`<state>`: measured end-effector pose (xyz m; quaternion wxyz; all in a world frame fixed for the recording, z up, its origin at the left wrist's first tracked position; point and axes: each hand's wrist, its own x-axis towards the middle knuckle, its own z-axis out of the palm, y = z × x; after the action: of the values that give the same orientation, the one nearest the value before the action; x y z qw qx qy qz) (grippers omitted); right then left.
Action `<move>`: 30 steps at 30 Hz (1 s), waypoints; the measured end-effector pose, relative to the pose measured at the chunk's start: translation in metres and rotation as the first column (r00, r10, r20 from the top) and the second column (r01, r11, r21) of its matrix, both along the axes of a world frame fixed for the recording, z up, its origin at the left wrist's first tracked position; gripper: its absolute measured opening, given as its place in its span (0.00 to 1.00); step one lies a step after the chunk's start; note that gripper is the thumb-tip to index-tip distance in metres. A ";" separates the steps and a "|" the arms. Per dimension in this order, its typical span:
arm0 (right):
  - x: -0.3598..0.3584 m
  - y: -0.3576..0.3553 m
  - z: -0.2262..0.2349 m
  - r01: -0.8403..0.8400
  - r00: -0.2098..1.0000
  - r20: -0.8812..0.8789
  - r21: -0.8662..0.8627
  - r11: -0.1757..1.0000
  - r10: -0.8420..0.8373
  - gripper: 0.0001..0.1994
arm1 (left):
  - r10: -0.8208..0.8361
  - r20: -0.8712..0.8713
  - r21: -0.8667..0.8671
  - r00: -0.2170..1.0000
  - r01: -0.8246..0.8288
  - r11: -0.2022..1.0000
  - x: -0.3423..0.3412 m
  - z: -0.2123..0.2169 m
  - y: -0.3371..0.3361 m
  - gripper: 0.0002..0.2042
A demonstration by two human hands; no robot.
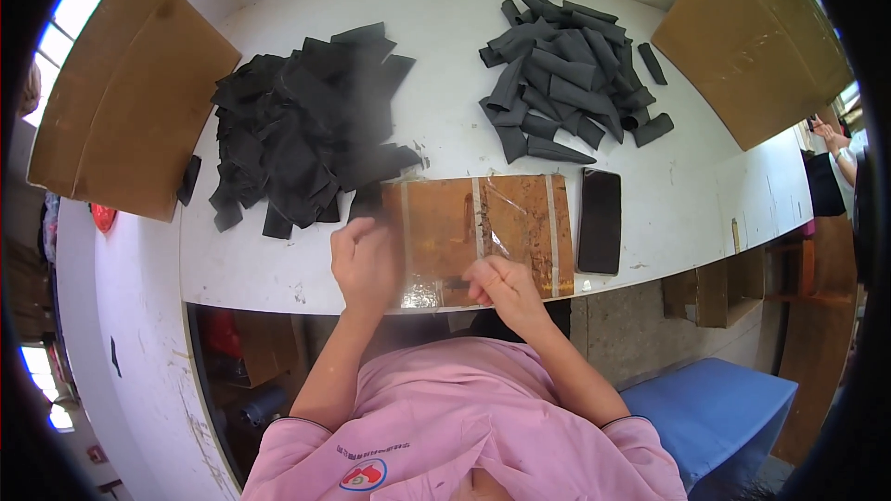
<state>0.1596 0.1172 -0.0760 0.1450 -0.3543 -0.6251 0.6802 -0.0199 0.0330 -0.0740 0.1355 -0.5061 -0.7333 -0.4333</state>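
Far left, large flat brown cardboard sheet [121, 93] overhangs white desk [278, 260] left edge. Beside it, loose heap of flat black fabric pieces [297, 130], its near tip touching the worn brown work board with clear tape strips [520, 223] at the desk's front edge. Left hand [365, 262] rests on the board's left end, fingers curled; cannot tell what they grip. Bare board between hands. Right hand [501, 286] at front edge, fingertips pressed together; anything pinched is too small to make out. Behind: pile of rolled dark grey fabric tubes [566, 74]. Right of board, black phone [600, 220], then open desk.
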 end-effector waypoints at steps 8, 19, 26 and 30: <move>-0.024 -0.006 0.019 -0.004 0.973 -0.209 -0.430 0.903 -0.095 0.13 | -0.410 -0.133 -0.056 0.902 0.407 0.912 0.051 0.012 -0.047 0.15; -0.013 -0.016 0.027 0.214 0.975 -0.119 0.246 0.945 -0.190 0.08 | -0.315 0.729 0.075 0.607 0.387 0.919 0.055 0.043 -0.032 0.10; -0.015 -0.020 0.034 0.110 0.993 -0.053 0.721 0.684 -0.104 0.08 | -0.169 0.963 0.083 0.211 0.365 0.927 0.055 0.065 -0.023 0.08; -0.017 -0.021 0.033 0.149 0.989 -0.105 0.777 0.612 -0.107 0.07 | -0.130 0.987 0.083 0.098 0.382 0.920 0.050 0.066 -0.026 0.08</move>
<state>0.1425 0.0959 -0.0431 0.3476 -0.2834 -0.8279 0.3369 0.0302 0.0068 -0.0076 -0.5006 -0.2319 -0.5805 -0.5989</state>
